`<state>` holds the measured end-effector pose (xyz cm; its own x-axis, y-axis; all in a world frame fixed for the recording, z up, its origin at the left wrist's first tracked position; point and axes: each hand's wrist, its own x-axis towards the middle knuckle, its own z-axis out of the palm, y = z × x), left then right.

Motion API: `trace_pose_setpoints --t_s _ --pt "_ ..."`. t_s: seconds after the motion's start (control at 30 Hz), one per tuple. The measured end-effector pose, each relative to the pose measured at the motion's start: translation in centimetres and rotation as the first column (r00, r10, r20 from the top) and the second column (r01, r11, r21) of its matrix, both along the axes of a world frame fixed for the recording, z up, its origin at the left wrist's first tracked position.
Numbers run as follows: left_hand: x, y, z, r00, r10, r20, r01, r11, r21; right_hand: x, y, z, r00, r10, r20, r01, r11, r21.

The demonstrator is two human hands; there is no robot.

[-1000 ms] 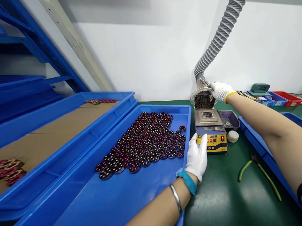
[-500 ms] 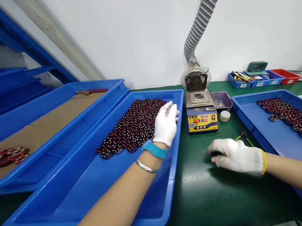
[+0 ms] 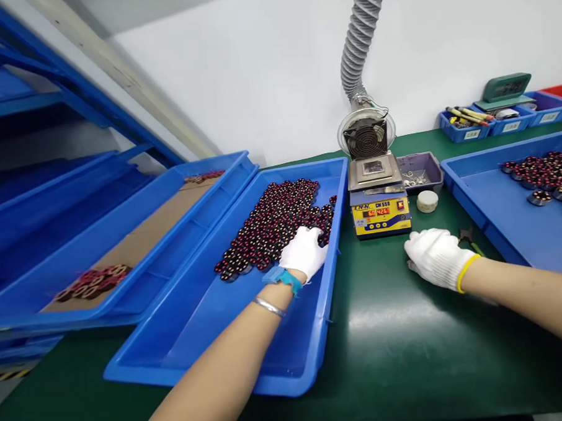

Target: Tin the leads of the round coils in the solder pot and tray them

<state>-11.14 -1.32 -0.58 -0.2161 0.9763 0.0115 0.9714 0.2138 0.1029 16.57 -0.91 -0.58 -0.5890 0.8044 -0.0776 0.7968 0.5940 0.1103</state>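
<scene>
My left hand (image 3: 303, 252), in a white glove with a blue wrist strap, is down in the middle blue tray (image 3: 194, 351). Its fingers curl at the right edge of a pile of small round black parts (image 3: 267, 220) with red and pale dots on top; whatever they grip is hidden. My right hand (image 3: 436, 256), in a white glove with a yellow cuff, is closed just over the green tabletop, in front of the soldering pot (image 3: 379, 215). What it holds, if anything, does not show. Behind it lie green-handled cutters (image 3: 469, 239), partly covered.
A flexible grey duct (image 3: 361, 39) hangs above the pot's fan. Beside the pot are a purple bin (image 3: 421, 170) and a round white pad (image 3: 427, 201). Another blue tray (image 3: 505, 216) with similar parts stands at right; a cardboard-lined tray (image 3: 171, 259) sits at left.
My left hand has lowered from above the pile onto its right edge. My right hand, earlier blurred with something dark between its fingers, now looks closed. The view has shifted.
</scene>
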Motion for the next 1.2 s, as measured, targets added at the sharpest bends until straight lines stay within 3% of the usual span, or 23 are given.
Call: trace_pose_setpoints --t_s 0.1,0.2,0.37,0.43,0.57,0.9,1.2 --pt "0.1 0.2 0.5 0.998 0.022 -0.050 -0.021 0.999 0.025 0.5 1.6 -0.3 0.984 -0.157 0.087 0.146 0.983 0.115" --pt "-0.2 0.2 0.6 0.998 0.021 -0.066 -0.017 0.999 0.050 0.6 2.4 -0.2 0.990 -0.115 0.082 0.108 0.990 0.088" --pt "-0.2 -0.1 0.6 0.980 -0.159 -0.123 0.143 0.982 -0.125 0.1 1.4 0.5 0.994 -0.062 0.089 0.058 0.997 0.045" --pt "-0.2 -0.4 0.8 0.975 -0.157 -0.158 0.133 0.979 -0.153 0.3 1.0 0.5 0.995 -0.018 0.100 0.017 1.000 0.005" --pt "-0.1 -1.1 1.0 0.979 -0.120 -0.162 0.098 0.986 -0.137 1.1 1.2 0.1 0.995 0.031 0.090 -0.023 0.996 -0.090" --pt "0.2 -1.9 0.8 0.937 -0.331 -0.110 0.313 0.937 -0.157 1.4 1.9 -0.3 0.996 0.052 0.072 -0.046 0.995 -0.084" --pt "-0.9 -2.7 0.1 0.915 -0.395 -0.079 0.387 0.917 -0.099 1.4 0.4 1.8 0.999 0.030 0.016 -0.028 0.988 -0.149"
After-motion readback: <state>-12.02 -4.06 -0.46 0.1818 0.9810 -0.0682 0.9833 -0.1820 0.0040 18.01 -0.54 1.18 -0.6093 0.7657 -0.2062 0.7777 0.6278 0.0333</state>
